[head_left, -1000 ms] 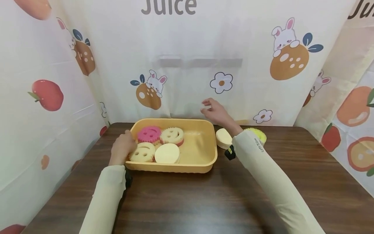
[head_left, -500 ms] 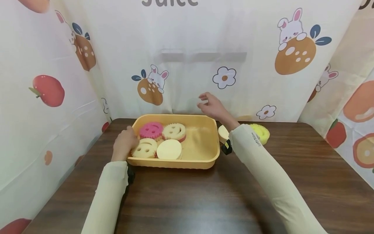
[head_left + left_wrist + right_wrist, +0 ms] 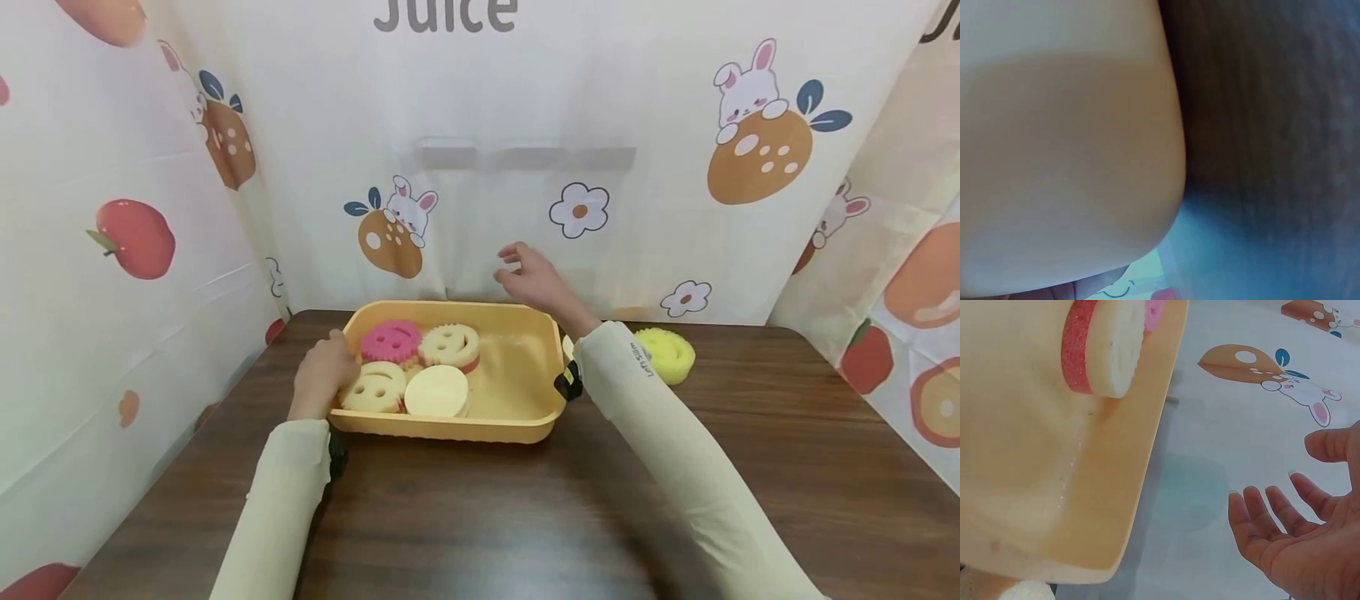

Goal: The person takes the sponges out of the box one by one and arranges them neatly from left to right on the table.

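In the head view a yellow plastic tray [image 3: 517, 392] lies on the table. Its left end is gripped by my left hand [image 3: 325, 375], whose fingertips are mostly hidden; the left wrist view is nearly filled by the tray wall [image 3: 1072, 156]. Inside sit a pink smiley sponge [image 3: 392, 342], a cream smiley sponge [image 3: 450, 346] with a red underside, another cream smiley sponge [image 3: 373, 387] and a plain cream round sponge [image 3: 437, 392]. My right hand [image 3: 538, 282] hovers above the tray's back right corner, fingers loosely bent and holding nothing, as the right wrist view confirms.
Right of the tray, a yellow smiley sponge [image 3: 666, 356] lies on the dark wooden table [image 3: 750, 433]. A cream round sponge [image 3: 567, 345] beside the tray is mostly covered by my right sleeve. A printed curtain [image 3: 480, 217] stands close behind the tray.
My right hand has drifted left over the tray's back corner, its sleeve now covering more of the cream sponge outside. The left hand keeps its place, and the head view has shifted slightly.
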Demonstrator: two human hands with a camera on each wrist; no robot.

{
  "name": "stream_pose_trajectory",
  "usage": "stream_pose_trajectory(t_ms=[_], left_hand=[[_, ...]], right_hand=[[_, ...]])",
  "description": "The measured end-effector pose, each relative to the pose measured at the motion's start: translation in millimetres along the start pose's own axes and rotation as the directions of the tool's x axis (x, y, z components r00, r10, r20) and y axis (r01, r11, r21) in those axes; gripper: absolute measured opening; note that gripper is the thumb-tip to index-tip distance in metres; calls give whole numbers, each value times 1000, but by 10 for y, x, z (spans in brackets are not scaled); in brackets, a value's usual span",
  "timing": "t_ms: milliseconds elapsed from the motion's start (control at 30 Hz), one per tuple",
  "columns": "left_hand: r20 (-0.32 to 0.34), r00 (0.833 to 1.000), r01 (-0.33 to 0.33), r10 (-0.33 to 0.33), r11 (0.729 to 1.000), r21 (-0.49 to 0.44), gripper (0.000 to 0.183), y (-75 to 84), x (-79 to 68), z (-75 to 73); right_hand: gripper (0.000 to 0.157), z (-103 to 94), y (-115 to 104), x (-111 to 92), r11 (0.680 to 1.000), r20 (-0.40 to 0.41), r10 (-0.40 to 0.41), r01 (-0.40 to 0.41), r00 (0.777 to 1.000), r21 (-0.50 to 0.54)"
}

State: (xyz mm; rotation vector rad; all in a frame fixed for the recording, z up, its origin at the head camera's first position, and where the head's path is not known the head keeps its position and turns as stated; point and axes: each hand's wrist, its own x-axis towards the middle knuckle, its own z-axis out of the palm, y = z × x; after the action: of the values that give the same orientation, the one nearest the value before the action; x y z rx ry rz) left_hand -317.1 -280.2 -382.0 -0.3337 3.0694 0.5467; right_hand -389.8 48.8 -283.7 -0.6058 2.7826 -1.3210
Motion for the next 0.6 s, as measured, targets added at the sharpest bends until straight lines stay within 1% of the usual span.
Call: stream_pose_trajectory(t_ms=[200,367,500,600], left_hand=[[-29,1000,4,-4,1000,3,43,7,-9,-31],[-33,999,-2,2,1000,-5,42,27,-14,9],[-54,999,2,-2,1000,4,38,34,-23,39],[-67,998,6,-6,1000,8,37,18,-26,32]], right_hand=[[48,57,-40,56,1000,8,-8,8,1000,2],[48,121,-20,59,1000,19,14,-14,1000,-6],[49,171,-7,67,1000,28,13,-13,1000,-4],[48,207,-5,90,1000,31,9,-9,999,5]])
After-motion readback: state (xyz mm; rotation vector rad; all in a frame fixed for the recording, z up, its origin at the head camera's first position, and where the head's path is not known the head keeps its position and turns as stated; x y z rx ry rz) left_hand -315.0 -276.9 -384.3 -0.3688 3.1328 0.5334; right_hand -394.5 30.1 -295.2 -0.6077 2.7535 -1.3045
